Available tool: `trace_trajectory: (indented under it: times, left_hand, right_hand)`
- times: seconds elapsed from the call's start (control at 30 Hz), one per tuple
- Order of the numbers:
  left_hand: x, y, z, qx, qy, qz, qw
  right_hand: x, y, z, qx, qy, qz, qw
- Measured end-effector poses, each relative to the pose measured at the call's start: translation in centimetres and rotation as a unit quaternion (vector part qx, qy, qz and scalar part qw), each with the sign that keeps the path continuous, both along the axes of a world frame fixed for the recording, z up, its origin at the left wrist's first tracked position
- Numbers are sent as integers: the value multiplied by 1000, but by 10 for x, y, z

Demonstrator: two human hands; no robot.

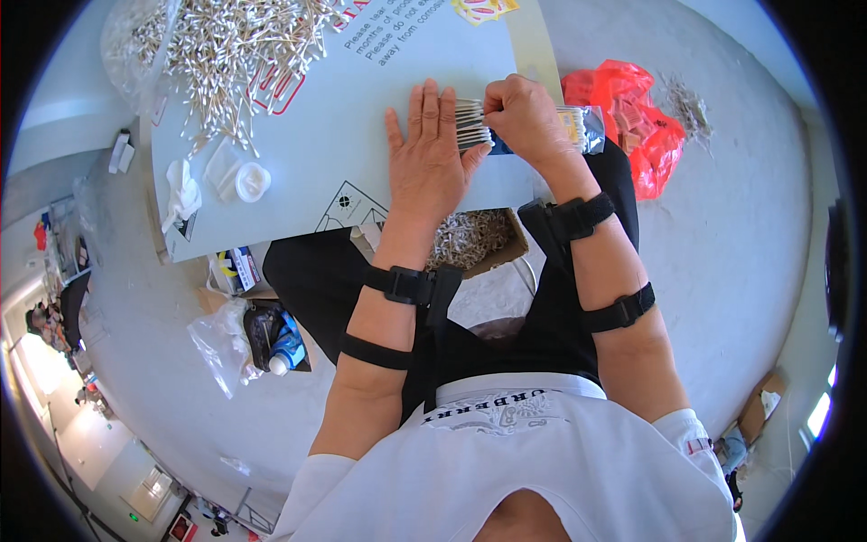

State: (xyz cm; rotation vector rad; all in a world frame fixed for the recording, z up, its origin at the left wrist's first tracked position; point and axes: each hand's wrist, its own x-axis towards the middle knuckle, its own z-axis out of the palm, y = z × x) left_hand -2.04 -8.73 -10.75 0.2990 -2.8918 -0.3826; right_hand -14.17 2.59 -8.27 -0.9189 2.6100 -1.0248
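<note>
Near the top middle of the frame, left hand laid flat and open on a bunch of cotton swabs, keeping them even. Right hand clenched on the clear packet, holding it steady. Loose swab pile at upper left on the bench.

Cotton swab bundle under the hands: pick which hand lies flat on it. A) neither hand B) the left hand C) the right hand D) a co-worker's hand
B: the left hand lies flat, fingers straight, on the cotton swab bundle, while the right hand is curled at the bundle's end by the clear packet.
</note>
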Motion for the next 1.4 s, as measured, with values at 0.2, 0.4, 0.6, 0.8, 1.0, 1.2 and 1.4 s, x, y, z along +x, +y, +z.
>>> trace_trajectory:
  times: [0.2,0.4,0.6,0.8,1.0,1.2,1.4]
  left_hand:
    - [1,-6,-3,37,26,5,999]
    - [10,-31,8,176,141,25,974]
    - [3,-32,11,126,148,2,981]
    - [-2,-33,9,160,126,11,979]
    - [-6,-26,15,48,95,-14,994]
    - [6,-20,7,24,-42,-68,997]
    - [-1,-5,3,425,217,77,875]
  right_hand:
    - [0,0,-1,24,-3,3,1000]
    - [1,3,1,9,-53,-11,999]
    - [0,2,0,13,-42,-14,999]
    - [0,1,1,23,-41,-24,999]
    - [-2,1,2,21,-47,-23,998]
    - [11,0,1,-117,-27,-118,986]
    - [53,-7,-25,-383,-120,-173,900]
